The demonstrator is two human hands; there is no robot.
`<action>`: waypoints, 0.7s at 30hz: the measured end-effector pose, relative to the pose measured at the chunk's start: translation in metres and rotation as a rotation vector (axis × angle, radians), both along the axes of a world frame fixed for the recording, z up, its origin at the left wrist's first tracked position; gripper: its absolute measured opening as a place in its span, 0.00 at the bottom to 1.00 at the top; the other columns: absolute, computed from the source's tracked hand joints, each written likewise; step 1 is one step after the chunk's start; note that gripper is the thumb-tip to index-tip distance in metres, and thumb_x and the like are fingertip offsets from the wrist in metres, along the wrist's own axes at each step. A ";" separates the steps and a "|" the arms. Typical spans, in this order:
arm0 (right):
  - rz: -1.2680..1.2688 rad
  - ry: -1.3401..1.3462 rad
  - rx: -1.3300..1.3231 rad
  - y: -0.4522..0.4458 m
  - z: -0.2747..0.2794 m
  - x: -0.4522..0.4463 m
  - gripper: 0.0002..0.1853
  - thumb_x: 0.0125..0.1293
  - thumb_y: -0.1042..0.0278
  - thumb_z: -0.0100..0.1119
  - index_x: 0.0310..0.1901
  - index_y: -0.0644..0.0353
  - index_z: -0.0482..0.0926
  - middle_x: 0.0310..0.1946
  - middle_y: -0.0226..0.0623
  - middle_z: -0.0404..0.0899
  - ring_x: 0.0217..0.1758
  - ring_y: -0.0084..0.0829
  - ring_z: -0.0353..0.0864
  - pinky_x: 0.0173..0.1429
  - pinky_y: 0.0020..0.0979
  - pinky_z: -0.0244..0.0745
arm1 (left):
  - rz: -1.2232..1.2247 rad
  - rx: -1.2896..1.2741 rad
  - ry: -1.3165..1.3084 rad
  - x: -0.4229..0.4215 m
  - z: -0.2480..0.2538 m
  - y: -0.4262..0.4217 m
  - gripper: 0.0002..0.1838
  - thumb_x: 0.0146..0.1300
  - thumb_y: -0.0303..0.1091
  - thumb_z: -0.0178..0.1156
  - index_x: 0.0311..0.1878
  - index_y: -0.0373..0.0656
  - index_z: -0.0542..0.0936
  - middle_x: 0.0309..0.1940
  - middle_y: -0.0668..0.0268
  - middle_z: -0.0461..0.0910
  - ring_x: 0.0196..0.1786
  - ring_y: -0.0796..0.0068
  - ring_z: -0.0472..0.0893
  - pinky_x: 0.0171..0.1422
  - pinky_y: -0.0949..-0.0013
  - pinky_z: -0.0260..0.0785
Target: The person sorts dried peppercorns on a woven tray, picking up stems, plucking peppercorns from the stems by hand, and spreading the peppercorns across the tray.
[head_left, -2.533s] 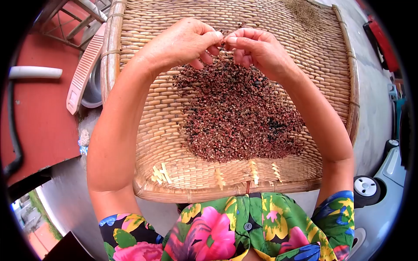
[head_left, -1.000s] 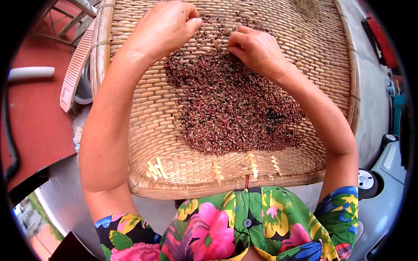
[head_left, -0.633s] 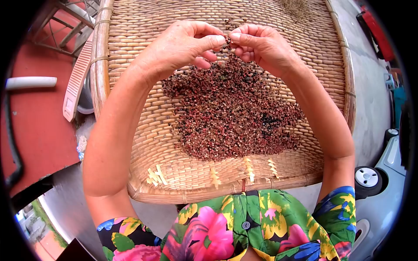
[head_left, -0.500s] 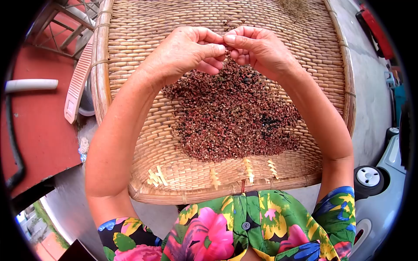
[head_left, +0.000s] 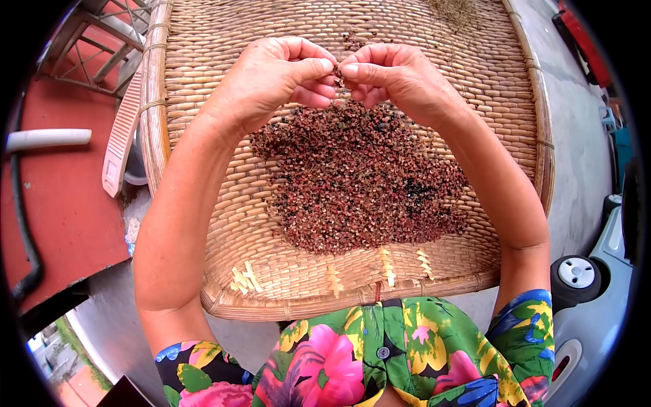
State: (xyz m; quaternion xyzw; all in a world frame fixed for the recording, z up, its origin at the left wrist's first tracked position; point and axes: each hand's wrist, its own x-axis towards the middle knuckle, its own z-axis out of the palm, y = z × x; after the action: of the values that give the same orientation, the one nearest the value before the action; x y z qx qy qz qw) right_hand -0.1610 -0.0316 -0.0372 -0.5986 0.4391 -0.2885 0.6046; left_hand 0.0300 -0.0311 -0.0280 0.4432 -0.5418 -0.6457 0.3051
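Over the far edge of a reddish-brown pile of dried peppercorns (head_left: 366, 183), my hands meet fingertip to fingertip. A small sprig of peppercorns (head_left: 338, 76) shows between them. My left hand (head_left: 274, 76) pinches at it with thumb and forefinger. From the other side, my right hand (head_left: 400, 73) is also closed in a pinch by the sprig, its other fingers curled under. The heap looks like Sichuan pepper husks mixed with black seeds. It lies on a large woven wicker tray (head_left: 230, 37). A few loose bits (head_left: 356, 41) lie beyond my fingers.
Pale woven strips (head_left: 245, 278) mend the tray's near edge. A finer brownish pile (head_left: 458, 12) lies at its far right. To the left are a ribbed plastic piece (head_left: 123, 136), a white tube (head_left: 49, 139) and a metal frame (head_left: 102, 47). A toy-like car wheel (head_left: 576, 273) stands at right.
My left hand has shifted slightly left and the fingertips have parted a little, so the peppercorn sprig now shows between them. The pile looks the same.
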 end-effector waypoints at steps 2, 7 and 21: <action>-0.003 -0.068 0.016 -0.001 -0.006 0.000 0.13 0.59 0.58 0.56 0.32 0.61 0.75 0.25 0.32 0.75 0.28 0.20 0.76 0.32 0.21 0.74 | 0.002 -0.001 0.006 0.000 0.000 -0.001 0.09 0.61 0.31 0.54 0.40 0.36 0.73 0.29 0.65 0.76 0.31 0.78 0.78 0.35 0.77 0.75; -0.011 -0.108 0.077 0.000 -0.013 0.001 0.18 0.61 0.52 0.51 0.31 0.62 0.74 0.26 0.34 0.75 0.27 0.21 0.75 0.29 0.21 0.73 | -0.004 -0.010 -0.025 -0.001 0.001 0.000 0.09 0.61 0.33 0.54 0.39 0.37 0.74 0.29 0.65 0.76 0.31 0.79 0.77 0.35 0.78 0.74; -0.066 -0.174 0.003 0.001 -0.012 0.001 0.17 0.61 0.53 0.53 0.31 0.62 0.75 0.22 0.29 0.74 0.24 0.17 0.75 0.24 0.17 0.71 | 0.005 0.025 0.032 0.002 0.002 -0.001 0.09 0.61 0.34 0.53 0.38 0.37 0.74 0.30 0.65 0.76 0.31 0.79 0.77 0.35 0.77 0.74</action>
State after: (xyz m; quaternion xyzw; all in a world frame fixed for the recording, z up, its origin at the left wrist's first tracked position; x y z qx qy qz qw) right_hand -0.1600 -0.0306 -0.0488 -0.5555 0.4048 -0.3588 0.6315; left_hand 0.0321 -0.0318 -0.0256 0.4380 -0.5277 -0.6587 0.3096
